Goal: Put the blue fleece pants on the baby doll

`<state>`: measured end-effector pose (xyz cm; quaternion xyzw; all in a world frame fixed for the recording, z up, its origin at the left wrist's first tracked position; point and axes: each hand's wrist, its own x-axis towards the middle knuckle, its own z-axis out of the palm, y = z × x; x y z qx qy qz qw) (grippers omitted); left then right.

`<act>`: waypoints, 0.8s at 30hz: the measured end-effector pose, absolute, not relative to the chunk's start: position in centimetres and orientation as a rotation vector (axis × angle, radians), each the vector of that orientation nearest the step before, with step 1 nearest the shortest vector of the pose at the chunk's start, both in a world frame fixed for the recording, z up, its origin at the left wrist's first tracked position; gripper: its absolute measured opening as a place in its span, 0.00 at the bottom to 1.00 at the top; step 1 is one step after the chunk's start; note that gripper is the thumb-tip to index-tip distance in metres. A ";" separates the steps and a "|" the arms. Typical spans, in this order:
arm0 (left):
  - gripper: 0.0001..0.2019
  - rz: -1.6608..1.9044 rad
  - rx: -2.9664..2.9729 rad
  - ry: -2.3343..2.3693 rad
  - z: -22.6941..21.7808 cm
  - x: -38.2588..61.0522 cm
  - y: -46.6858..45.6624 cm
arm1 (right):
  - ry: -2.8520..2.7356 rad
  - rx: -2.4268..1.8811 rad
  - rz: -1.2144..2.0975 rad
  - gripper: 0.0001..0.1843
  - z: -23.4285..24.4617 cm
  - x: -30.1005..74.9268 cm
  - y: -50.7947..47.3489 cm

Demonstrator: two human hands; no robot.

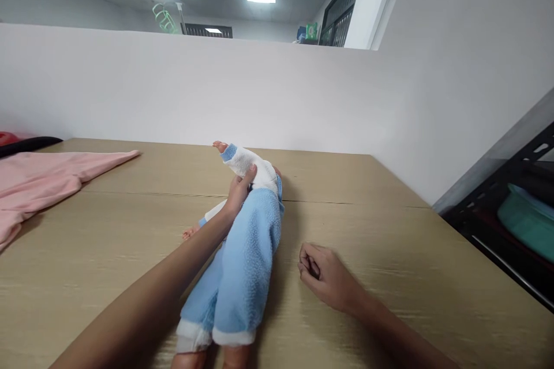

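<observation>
A baby doll in a light blue fleece suit with white sleeves lies on the wooden table, its feet toward me. My left hand is closed around the doll's white-sleeved arm and holds it raised near the doll's chest. The doll's other arm lies flat on the table to the left, under my forearm. My right hand rests on the table just right of the doll, fingers curled loosely into a fist with nothing seen in them.
A pink garment lies spread at the table's left end, with a dark object behind it. A white partition wall runs along the far edge. A black rack holding a teal item stands on the right.
</observation>
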<state>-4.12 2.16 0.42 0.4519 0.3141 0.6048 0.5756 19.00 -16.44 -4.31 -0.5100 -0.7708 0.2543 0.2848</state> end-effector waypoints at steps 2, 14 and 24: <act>0.38 1.408 1.043 0.736 0.1 -3.8 2.2 | -2.070 -1.362 0.683 0.12 -4.2 19.0 -16.4; 0.27 1.405 1.447 0.800 0.2 0.1 0.5 | -1.557 -1.222 0.941 0.15 -6.1 19.6 -14.9; 0.17 1.105 2.294 0.699 0.8 3.2 -2.2 | -0.697 -0.854 1.755 0.44 -5.2 25.4 -11.3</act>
